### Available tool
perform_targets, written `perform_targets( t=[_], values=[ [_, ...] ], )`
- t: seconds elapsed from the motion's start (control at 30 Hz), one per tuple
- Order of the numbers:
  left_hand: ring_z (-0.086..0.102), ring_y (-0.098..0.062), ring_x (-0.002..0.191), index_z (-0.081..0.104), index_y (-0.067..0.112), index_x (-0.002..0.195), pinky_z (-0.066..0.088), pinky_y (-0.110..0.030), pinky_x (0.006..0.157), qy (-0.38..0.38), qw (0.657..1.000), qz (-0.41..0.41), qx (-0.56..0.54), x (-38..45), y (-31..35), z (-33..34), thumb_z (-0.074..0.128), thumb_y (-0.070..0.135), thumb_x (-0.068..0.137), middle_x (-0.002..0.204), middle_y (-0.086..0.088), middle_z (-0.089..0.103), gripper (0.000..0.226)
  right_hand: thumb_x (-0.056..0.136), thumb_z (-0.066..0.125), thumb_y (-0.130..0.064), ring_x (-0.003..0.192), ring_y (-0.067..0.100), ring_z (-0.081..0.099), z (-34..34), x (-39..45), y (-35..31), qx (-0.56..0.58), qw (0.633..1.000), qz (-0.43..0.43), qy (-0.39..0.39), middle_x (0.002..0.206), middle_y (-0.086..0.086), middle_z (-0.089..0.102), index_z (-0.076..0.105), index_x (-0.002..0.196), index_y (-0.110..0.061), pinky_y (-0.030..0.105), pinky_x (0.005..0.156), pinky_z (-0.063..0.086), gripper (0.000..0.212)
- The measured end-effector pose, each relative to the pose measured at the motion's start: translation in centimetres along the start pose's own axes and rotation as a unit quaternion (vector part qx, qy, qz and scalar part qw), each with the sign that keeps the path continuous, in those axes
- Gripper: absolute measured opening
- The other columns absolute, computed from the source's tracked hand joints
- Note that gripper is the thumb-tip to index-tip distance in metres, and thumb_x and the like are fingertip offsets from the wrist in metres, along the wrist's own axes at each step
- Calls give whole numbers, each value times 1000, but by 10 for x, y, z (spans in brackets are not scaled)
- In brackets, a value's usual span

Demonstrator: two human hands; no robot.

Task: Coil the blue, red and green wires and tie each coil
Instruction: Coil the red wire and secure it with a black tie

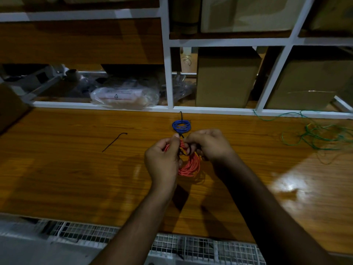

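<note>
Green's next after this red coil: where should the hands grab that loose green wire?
Pinch the green wire at the thin single strand by the shelf frame, coming from the left. The heap to the right is tangled loops; that strand runs alone and flat on the table.

Bare wooden tabletop (66, 169) lower left; black tie (114, 141) left-centre, tangled green wire (317, 136) right edge, shelf frame (191, 109) behind.

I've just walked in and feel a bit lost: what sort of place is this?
Probably a storeroom or small workshop. A wooden workbench stands against white shelving packed with cardboard boxes and bagged parts. Both hands are bundling a red wire coil, with a blue coil lying beyond it.
</note>
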State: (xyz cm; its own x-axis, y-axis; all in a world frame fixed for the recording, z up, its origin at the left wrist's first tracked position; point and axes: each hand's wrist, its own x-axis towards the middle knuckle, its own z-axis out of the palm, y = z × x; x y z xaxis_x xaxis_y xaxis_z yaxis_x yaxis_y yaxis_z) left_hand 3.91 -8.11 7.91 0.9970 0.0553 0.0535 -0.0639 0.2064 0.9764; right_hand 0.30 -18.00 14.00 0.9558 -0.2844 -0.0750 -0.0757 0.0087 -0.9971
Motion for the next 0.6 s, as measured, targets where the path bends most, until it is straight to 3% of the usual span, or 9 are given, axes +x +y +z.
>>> perform_targets(
  t=[0.27,0.43,0.6],
  values=[
    [45,-11,36,73,8,76,34,-23,38,4,997,57,44,-3,2,-1,68,22,91,51,-2,57,21,90,59,-2,31,0,39,0,0,-2,-6,1000,20,0,39,-5,49,60,64,2,8,35,29,26],
    [45,-11,38,74,12,79,33,-23,38,-8,992,107,71,-4,3,-3,67,18,92,52,1,60,16,90,61,-7,32,1,35,0,-2,-5,1,1000,27,-8,48,2,49,61,64,-2,11,35,25,26],
    [47,-10,39,74,11,82,34,-24,39,3,991,113,75,-3,-1,-2,67,19,92,54,4,60,15,90,62,-11,36,4,31,-1,-2,-7,-4,999,40,-13,49,0,49,60,61,-8,15,36,20,29]
  ],
)
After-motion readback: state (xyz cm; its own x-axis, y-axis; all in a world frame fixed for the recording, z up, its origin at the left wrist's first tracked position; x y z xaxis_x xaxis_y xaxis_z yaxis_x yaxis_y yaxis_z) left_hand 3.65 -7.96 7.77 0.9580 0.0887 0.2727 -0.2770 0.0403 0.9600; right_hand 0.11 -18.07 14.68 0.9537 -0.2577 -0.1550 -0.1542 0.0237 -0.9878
